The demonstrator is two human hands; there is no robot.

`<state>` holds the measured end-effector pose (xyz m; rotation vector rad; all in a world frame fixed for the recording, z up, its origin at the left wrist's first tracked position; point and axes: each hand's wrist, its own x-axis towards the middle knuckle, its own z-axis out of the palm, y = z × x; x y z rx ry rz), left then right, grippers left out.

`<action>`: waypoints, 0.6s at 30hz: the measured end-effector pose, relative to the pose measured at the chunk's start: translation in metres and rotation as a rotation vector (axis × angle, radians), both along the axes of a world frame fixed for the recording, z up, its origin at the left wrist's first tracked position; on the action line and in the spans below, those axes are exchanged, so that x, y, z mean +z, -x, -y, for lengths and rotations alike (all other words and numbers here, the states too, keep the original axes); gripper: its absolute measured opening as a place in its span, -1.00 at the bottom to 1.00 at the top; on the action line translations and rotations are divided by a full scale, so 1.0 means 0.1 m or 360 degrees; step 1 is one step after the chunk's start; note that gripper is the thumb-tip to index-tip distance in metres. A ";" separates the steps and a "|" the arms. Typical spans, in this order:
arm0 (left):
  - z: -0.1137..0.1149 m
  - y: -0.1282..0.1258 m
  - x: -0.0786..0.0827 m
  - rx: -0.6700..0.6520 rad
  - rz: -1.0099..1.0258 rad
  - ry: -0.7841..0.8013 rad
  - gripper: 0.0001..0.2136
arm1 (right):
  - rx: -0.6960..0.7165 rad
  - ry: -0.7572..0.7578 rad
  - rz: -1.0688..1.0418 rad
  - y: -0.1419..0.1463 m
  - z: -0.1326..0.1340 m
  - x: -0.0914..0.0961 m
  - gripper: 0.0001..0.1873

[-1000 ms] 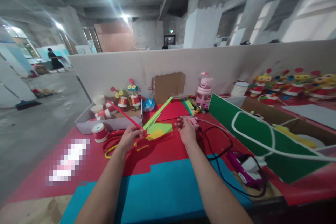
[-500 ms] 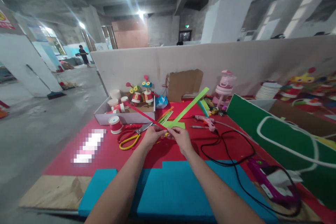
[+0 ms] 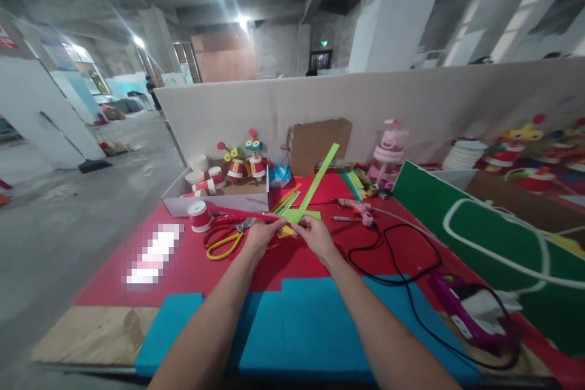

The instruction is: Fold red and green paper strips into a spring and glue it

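- Red strip [image 3: 247, 214]: its free left end has dropped since the earlier frame; the strip now lies closer to level. Green strip [image 3: 319, 183]: its far end has swung left and stands steeper.
- Left hand [image 3: 262, 235]: grip pinching the red strip near its right end.
- Right hand [image 3: 315, 237]: grip pinching the green strip's near end, just beside the left fingertips. Whether it also catches the red strip cannot be told.
- Location: both strips meet at the fingertips, over the middle of the red worktop [image 3: 192, 274].
- Caution: long free ends may lever the strips out of line if either pinch loosens. Lowering the red strip further may snag it on the paper cup [image 3: 200, 217].
- Surface: blue sheet [image 3: 297, 329] along the near edge; glue gun [image 3: 361, 210] and black cord [image 3: 390, 283] at right.
- Room: pale partition [image 3: 256, 109] on the far side; concrete floor [image 3: 137, 177] at left.
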<state>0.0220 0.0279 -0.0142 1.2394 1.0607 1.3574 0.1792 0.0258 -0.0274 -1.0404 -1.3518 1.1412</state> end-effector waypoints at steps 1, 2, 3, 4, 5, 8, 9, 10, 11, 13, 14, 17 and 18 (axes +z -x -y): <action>-0.01 0.02 0.01 0.0034 0.0044 0.0016 -0.73 | 0.0005 -0.0011 0.0047 -0.04 -0.01 0.01 -0.68; -0.03 0.06 0.02 0.0066 0.0101 0.0036 -0.73 | 0.0010 -0.0022 0.0080 -0.08 -0.02 0.02 -0.70; -0.05 0.09 0.03 0.0091 0.0166 0.0056 -0.72 | 0.0016 -0.0026 0.0100 -0.12 -0.04 0.03 -0.70; -0.07 0.14 0.04 0.0116 0.0232 0.0074 -0.72 | 0.0015 -0.0026 0.0108 -0.15 -0.06 0.03 -0.71; -0.10 0.19 0.05 0.0145 0.0294 0.0088 -0.71 | 0.0014 -0.0024 0.0102 -0.19 -0.08 0.02 -0.71; -0.16 0.35 0.10 0.0224 0.0429 0.0104 -0.69 | 0.0021 0.0002 0.0054 -0.29 -0.13 -0.01 -0.70; -0.18 0.41 0.12 0.0255 0.0468 0.0100 -0.69 | 0.0024 0.0016 0.0048 -0.32 -0.15 -0.01 -0.70; -0.19 0.46 0.13 0.0287 0.0507 0.0095 -0.69 | 0.0022 0.0031 0.0049 -0.35 -0.16 -0.02 -0.70; -0.20 0.51 0.15 0.0320 0.0541 0.0086 -0.69 | 0.0020 0.0044 0.0056 -0.37 -0.17 -0.03 -0.70; -0.21 0.60 0.18 0.0370 0.0586 0.0062 -0.68 | 0.0005 0.0062 0.0070 -0.41 -0.18 -0.03 -0.73; -0.21 0.63 0.19 0.0380 0.0596 0.0052 -0.68 | -0.0005 0.0064 0.0071 -0.43 -0.18 -0.02 -0.74; -0.21 0.70 0.20 0.0367 0.0591 0.0028 -0.68 | -0.0033 0.0059 0.0060 -0.49 -0.18 0.00 -0.76; -0.22 0.73 0.20 0.0375 0.0595 0.0019 -0.68 | -0.0046 0.0056 0.0066 -0.50 -0.19 0.00 -0.76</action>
